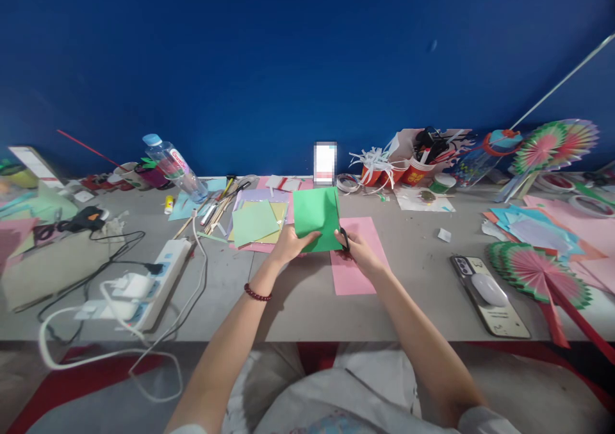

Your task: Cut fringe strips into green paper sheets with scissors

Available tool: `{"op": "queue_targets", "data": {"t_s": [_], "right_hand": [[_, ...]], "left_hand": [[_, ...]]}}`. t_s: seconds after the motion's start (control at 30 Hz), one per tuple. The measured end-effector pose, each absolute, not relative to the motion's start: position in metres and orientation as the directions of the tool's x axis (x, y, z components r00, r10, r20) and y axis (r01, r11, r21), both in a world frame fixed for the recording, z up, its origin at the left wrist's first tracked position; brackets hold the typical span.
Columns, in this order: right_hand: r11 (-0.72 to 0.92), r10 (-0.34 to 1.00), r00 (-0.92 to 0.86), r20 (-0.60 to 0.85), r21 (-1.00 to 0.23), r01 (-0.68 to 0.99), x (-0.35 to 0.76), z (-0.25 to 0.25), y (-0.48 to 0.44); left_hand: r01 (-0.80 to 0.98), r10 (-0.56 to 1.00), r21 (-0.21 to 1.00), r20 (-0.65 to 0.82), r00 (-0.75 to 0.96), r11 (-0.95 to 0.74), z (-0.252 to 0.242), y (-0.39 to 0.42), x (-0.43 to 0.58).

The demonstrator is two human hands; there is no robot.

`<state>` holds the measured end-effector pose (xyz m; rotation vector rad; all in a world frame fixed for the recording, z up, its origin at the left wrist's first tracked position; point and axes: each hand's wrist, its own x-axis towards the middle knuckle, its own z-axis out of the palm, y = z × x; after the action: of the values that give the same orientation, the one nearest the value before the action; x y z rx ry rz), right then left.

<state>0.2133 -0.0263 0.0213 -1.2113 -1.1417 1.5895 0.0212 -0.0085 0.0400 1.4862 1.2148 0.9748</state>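
Note:
My left hand [289, 244] pinches the lower left edge of a green paper sheet [317, 216], holding it up over the grey table [298, 306]. My right hand [359, 252] grips black-handled scissors [344, 238] at the sheet's lower right edge; the blades are hidden behind the paper. Beneath my right hand a pink sheet [358, 274] lies flat on the table. A red bead bracelet [257, 293] circles my left wrist.
A stack of coloured papers [259, 222] lies left of the green sheet. A power strip [158, 274] with cables, a glue gun [84, 218] and a water bottle [175, 165] are at left. A phone [490, 296], paper fans [538, 270] and red cups [408, 171] stand at right.

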Motion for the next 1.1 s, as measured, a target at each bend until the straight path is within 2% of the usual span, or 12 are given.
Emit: {"op": "queue_targets", "data": {"t_s": [0.27,0.83,1.1], "right_hand": [[-0.262,0.953,-0.176,-0.248,-0.963,-0.059,0.2121,0.0282,-0.0282],[-0.256,0.956,-0.160,-0.244,-0.965,-0.053,0.2108,0.0288,-0.0280],[-0.284,0.947,-0.188,-0.262,-0.953,-0.105,0.2114,0.0266,-0.0288]], "left_hand": [[0.187,0.977,0.975,0.078,0.199,-0.116,0.0406,-0.0070,0.0212],[0.188,0.983,0.979,0.042,0.181,-0.076,0.0388,-0.0064,0.0215],[0.128,0.981,0.992,-0.005,0.196,-0.020,0.0380,-0.0069,0.0218]]}}
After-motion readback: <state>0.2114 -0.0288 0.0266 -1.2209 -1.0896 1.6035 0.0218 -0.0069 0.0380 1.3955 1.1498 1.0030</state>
